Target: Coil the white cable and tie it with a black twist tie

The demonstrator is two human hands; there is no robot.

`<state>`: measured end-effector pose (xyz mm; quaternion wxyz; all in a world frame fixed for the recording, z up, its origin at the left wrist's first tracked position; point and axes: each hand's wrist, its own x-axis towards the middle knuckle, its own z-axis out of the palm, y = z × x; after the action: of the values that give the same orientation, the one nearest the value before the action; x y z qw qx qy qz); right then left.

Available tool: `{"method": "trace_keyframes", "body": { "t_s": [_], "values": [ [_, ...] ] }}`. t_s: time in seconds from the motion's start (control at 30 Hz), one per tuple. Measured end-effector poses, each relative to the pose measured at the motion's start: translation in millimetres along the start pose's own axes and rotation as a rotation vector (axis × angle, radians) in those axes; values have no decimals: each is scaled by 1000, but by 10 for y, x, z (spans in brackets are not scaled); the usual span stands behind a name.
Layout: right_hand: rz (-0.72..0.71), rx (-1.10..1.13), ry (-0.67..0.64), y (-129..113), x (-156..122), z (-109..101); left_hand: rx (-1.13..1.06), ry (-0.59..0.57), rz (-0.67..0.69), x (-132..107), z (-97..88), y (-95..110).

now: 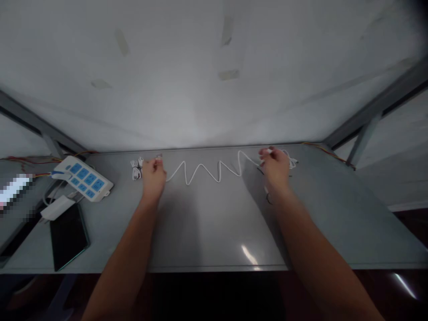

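White cable [203,171] is being pinched at both ends by left hand [153,176] and right hand [276,167], its zigzag lying on the table [214,232] between them. Likely being stretched out; an even outward pull is being called for by the slack. Power strip [83,178] is sitting further left.

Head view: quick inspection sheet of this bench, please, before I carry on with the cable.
Surface: grey table, glare spot near front edge.
Job's things: white cable lies in zigzags between both hands.
Clutter: power strip, dark tablet, white adapter at left.
Hands: left hand and right hand each pinch a cable end.
Cables: bundled white cable beside left hand; coloured wires along back edge.
Surroundings: white wall with tape patches; metal frame struts.
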<state>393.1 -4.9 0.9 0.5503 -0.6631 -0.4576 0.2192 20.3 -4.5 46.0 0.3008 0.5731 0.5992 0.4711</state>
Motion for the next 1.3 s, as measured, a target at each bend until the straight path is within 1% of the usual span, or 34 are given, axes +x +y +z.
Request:
{"method": "trace_keyframes", "body": {
  "t_s": [0.03, 0.1, 0.17, 0.23, 0.3, 0.37, 0.43, 0.57, 0.77, 0.93, 1.03, 1.13, 1.2, 1.23, 1.27, 1.3],
  "values": [
    [-13, -21, -15, -39, -62, 75, -4, -26, 10, -41, 66, 7],
    [-88, -60, -57, -138, -195, 200, -3, -54, 33, -128, 188, 2],
    [-123, -44, -184, -247, -330, 296, 5, -64, 57, -218, 294, -15],
    [-98, 21, -351, -345, -459, 368, 16, -93, 84, -306, 382, -18],
    [-49, 89, -467, -425, -571, 420, 24, -121, 111, -383, 448, 6],
    [-20, 132, -523, -489, -654, 448, 6, -153, 136, -438, 487, 54],
    [-33, 150, -546, -541, -704, 451, -42, -180, 171, -470, 503, 105],
    [-107, 156, -540, -623, -725, 408, -124, -191, 249, -485, 497, 155],
    [-250, 165, -517, -685, -693, 346, -150, -220, 288, -480, 491, 139],
    [-257, 156, -515, -680, -693, 347, -95, -236, 281, -481, 481, 162],
    [-236, 104, -488, -621, -662, 353, -39, -225, 291, -462, 463, 150],
    [-165, 37, -363, -510, -564, 328, 69, -178, 258, -404, 445, 58],
    [-101, -20, -271, -434, -471, 288, 184, -148, 210, -355, 442, -42],
    [-62, -60, -249, -403, -427, 266, 256, -139, 187, -335, 446, -93],
    [-14, -102, -252, -380, -389, 246, 323, -136, 172, -320, 452, -140],
    [41, -142, -283, -365, -362, 232, 378, -141, 163, -313, 463, -178]
  ]
}}
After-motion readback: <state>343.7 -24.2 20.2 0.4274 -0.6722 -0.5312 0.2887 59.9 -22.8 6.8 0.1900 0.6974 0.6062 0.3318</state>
